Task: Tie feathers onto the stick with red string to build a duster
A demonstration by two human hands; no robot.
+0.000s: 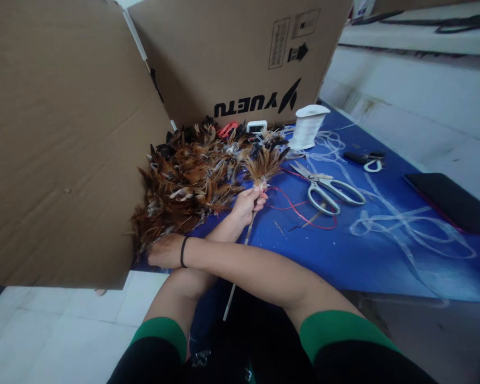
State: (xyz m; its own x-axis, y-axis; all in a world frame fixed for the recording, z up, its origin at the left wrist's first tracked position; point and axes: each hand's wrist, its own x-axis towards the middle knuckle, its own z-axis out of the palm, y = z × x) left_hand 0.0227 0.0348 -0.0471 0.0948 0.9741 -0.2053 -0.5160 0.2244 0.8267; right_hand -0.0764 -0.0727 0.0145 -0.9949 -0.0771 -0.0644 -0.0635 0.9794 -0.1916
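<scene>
My left hand (248,205) is closed around the stick of a feather duster (264,164), just below its tuft of brown feathers. The bare end of the thin stick (230,301) slants down towards my lap, passing under my right forearm. Crossing over the left arm, my right hand (164,250) reaches to the near left edge of a heap of brown and black feathers (196,170). Its fingers are hidden by the hand and the feathers. A red string (290,200) runs from near the tuft across the blue table.
Right of the duster lie scissors (324,189), a dark-handled tool (364,159) and a black phone-like slab (452,200). A white spool (309,128) stands behind them. Loose clear ribbon (404,229) trails over the blue table (304,261). Cardboard walls (56,144) border the left and back.
</scene>
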